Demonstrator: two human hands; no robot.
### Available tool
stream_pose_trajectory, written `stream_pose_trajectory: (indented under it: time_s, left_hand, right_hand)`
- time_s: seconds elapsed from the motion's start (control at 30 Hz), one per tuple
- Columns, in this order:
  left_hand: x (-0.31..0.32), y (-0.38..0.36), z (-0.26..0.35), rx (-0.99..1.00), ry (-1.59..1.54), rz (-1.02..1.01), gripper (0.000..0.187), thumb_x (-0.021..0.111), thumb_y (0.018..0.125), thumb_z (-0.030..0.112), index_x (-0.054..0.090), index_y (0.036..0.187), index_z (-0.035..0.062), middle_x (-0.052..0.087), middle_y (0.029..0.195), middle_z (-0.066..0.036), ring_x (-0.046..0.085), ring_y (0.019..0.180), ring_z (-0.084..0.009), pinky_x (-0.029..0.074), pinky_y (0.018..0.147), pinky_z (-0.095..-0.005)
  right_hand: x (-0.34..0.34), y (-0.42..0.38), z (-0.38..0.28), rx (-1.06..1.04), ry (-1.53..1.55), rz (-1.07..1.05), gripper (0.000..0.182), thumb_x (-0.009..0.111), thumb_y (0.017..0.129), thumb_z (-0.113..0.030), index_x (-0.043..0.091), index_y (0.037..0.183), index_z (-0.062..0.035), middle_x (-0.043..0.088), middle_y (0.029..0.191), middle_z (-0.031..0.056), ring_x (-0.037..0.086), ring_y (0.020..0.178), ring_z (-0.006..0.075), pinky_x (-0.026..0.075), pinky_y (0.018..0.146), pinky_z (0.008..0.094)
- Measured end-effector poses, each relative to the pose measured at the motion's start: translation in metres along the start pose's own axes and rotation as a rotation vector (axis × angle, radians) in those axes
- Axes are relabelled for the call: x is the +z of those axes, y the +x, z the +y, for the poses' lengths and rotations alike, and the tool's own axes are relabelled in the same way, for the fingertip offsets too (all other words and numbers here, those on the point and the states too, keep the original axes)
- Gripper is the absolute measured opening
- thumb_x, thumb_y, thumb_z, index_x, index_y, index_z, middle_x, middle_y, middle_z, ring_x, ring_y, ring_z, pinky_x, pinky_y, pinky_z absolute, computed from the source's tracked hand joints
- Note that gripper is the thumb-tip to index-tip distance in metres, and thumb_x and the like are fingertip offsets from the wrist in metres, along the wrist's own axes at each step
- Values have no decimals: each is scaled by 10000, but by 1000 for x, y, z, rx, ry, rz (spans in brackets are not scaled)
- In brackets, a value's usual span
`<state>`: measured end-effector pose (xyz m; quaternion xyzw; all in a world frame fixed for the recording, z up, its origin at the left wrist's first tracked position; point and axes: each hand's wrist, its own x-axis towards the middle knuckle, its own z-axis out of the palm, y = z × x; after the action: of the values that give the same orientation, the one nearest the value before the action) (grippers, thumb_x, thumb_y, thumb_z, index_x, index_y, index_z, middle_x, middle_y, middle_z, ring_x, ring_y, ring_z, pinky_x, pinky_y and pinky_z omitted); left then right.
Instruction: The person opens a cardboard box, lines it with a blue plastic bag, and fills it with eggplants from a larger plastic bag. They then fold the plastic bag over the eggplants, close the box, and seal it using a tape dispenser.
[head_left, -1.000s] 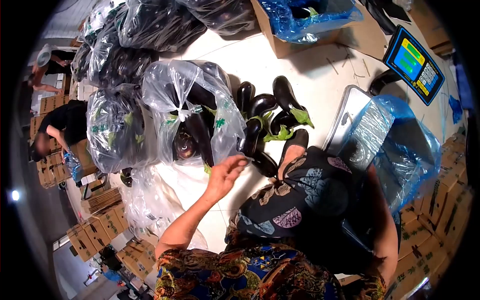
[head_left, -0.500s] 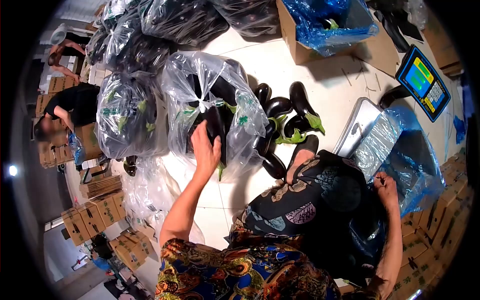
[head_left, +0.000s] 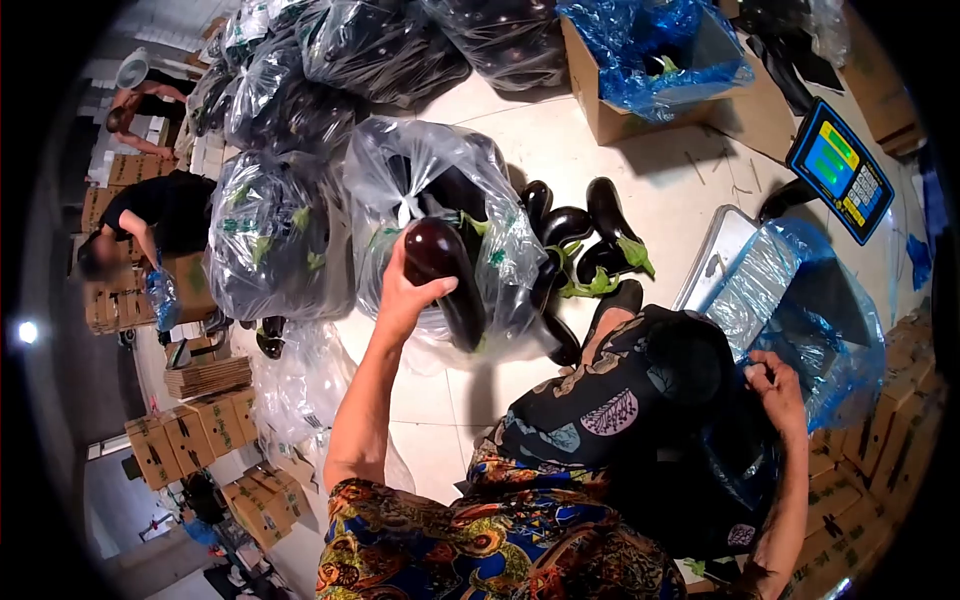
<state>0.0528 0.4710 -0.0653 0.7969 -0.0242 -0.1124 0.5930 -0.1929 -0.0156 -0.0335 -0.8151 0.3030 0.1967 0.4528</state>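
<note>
The eggplant (head_left: 445, 280) is lifted in my left hand (head_left: 405, 295), fingers wrapped around its fat end, in front of the clear bag of eggplants (head_left: 440, 190) on the floor. Loose eggplants (head_left: 585, 235) lie just beside that bag. My right hand (head_left: 778, 392) pinches the rim of the blue bag (head_left: 820, 300), beside the scale (head_left: 838, 170).

Tiled floor (head_left: 520, 150) bears bagged (head_left: 440, 190) and loose eggplants (head_left: 585, 235)
</note>
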Motion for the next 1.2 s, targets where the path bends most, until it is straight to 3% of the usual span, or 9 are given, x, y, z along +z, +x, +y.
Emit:
stream_pose_trajectory:
  time_s: [0.13,0.33,0.53,0.6,0.73,0.87,1.0,1.1,1.2]
  left_hand:
    - [1,-9,66,-82,-800,-220,933,828,597,212,389,1405,57,556,1272,-183,578,1134,-303,498,966,-423]
    - [60,-4,122,-167,-1522,-521,928,786,724,340,294,1457,54,399,1395,-191,441,1230,-311,398,1031,-453]
    - [144,14,174,-161,-1697,-885,945,798,739,460,303,1415,23,435,1348,-162,467,1174,-280,429,988,-414]
    - [176,10,202,-309,-1760,-1086,924,790,749,454,302,1395,8,439,1333,-165,476,1179,-296,435,994,-429]
    - [246,0,223,-145,-1529,-987,842,644,835,568,386,1375,-25,473,1331,-220,538,1128,-345,460,984,-436]
    - [289,-20,236,-320,-1518,-1141,784,539,881,604,415,1388,18,457,1394,-227,502,1237,-363,428,1012,-459]
    - [306,-31,233,-222,-1057,-1056,767,341,930,674,407,1428,94,488,1399,-159,495,1254,-339,410,1034,-463]
    - [314,-49,233,-137,-942,-894,832,547,830,685,425,1413,104,534,1343,-150,510,1229,-335,402,1059,-481]
    - [320,-50,228,-213,-1044,-890,827,670,787,615,446,1392,97,539,1331,-167,508,1228,-345,394,1065,-501]
  right_hand:
    - [-3,-5,-18,-73,212,27,341,616,903,-175,591,1158,51,589,801,24,557,739,108,456,713,245]
    - [-9,-47,-86,-217,356,111,234,567,936,-117,611,1117,24,630,895,46,575,783,101,487,752,251]
    - [15,-67,-107,-674,630,-85,312,571,913,-97,583,1191,45,623,1164,120,608,1028,173,491,887,310]
    - [14,-75,-129,-706,601,-241,478,629,879,-84,485,1313,55,584,1254,151,576,1116,208,470,932,338]
    - [19,-94,-142,-587,909,-538,789,679,858,-39,198,1482,9,452,1378,107,470,1244,189,374,1049,353]
    - [22,-94,-117,-496,1006,-414,748,729,848,-171,298,1436,0,511,1285,81,488,1199,167,383,1026,325]
    - [15,-119,-107,-432,354,333,779,810,739,-332,412,1335,-26,566,1082,197,640,901,315,521,781,392]
    - [17,-120,-77,-388,-170,775,811,809,712,-312,406,1363,-44,495,1004,174,605,819,381,527,701,438]
    - [18,-131,-68,-377,-234,825,853,829,688,-320,401,1373,-46,498,1028,166,597,909,356,524,754,431]
